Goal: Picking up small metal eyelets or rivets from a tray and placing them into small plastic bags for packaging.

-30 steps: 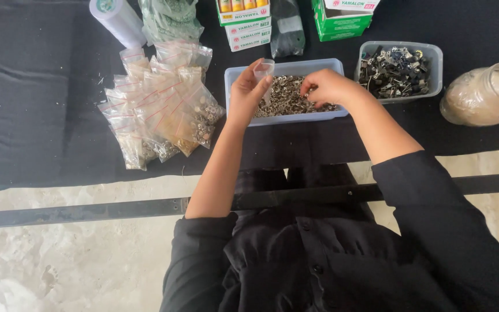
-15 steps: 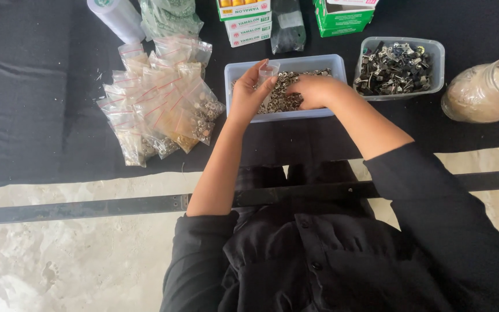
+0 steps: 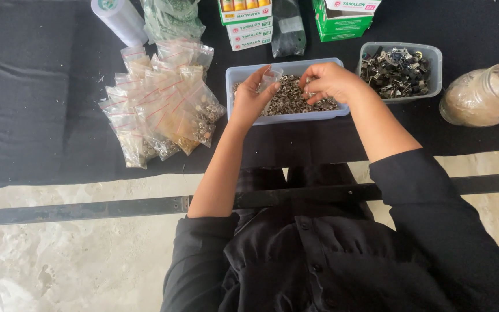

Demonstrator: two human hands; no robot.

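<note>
Black cloth covers the work surface, with both hands over a pale blue tray [image 3: 235,78] of small metal snaps [image 3: 290,98].

Left hand [image 3: 253,99] pinches a small clear bag [image 3: 271,78] between thumb and fingers, above the tray's left end. Right hand [image 3: 327,81], just beside it, is curled narrow with fingertips down in the snaps. Filled bags [image 3: 157,104] lie piled well left of the left hand; a grey tub of dark parts [image 3: 399,70] sits right of the right hand, a jar [image 3: 483,95] beyond.
</note>
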